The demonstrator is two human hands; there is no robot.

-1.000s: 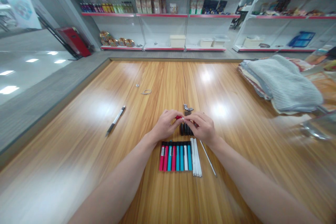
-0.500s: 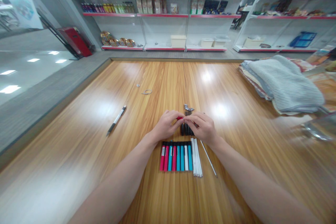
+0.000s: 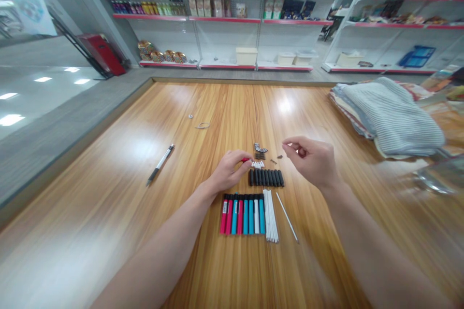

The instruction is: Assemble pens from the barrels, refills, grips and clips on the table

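Observation:
My left hand [image 3: 229,170] is closed around a red pen barrel [image 3: 246,160], of which only a short end shows. Out to the right, my right hand [image 3: 314,160] hovers with thumb and fingertips pinched; whatever may be between them is too small to make out. Below its fingertips lies a small dark piece [image 3: 280,157], with small brown springs [image 3: 273,161] beside it. Between the hands are short white pieces [image 3: 258,164], a row of black grips [image 3: 266,177], dark small parts [image 3: 260,156] and silvery pieces [image 3: 260,147]. Nearer me, red, blue and white pen barrels [image 3: 242,215] lie side by side.
White refills [image 3: 270,217] lie bundled beside the barrels, with one separate refill [image 3: 287,217] to their right. At left rests a whole pen [image 3: 160,164]. Farther off are a thin looped wire [image 3: 203,125] and folded cloths [image 3: 395,116] at the right edge.
My right hand has left the left one and moved right and slightly away, uncovering the black grips and white pieces. My left hand keeps its place with the red barrel.

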